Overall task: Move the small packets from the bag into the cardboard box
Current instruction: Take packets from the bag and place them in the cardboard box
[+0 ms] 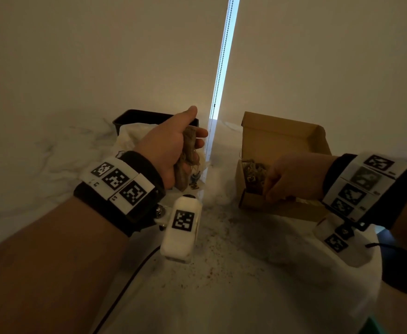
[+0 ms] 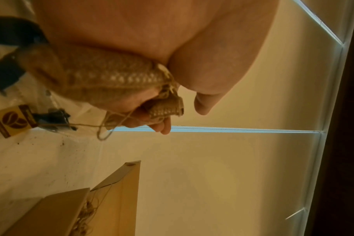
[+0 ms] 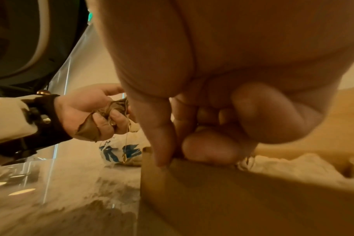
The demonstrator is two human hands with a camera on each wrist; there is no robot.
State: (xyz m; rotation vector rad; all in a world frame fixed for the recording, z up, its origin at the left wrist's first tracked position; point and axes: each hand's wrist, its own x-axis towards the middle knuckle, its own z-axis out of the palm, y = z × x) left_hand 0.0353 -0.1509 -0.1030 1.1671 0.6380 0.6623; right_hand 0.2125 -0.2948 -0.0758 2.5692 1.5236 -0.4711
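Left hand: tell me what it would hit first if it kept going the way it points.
Probably the black tub behind the white bag; the left hand, gripping packets, points there. Depth unclear.

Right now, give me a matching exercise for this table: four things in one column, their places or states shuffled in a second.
1. left hand
2. right hand
3. cardboard box
4. black tray

a. open, packets inside
b. grips burlap packets
c. at the wall, behind the white bag
d. holds the box's near edge

Pairs: 1-b, 2-d, 3-a, 4-c
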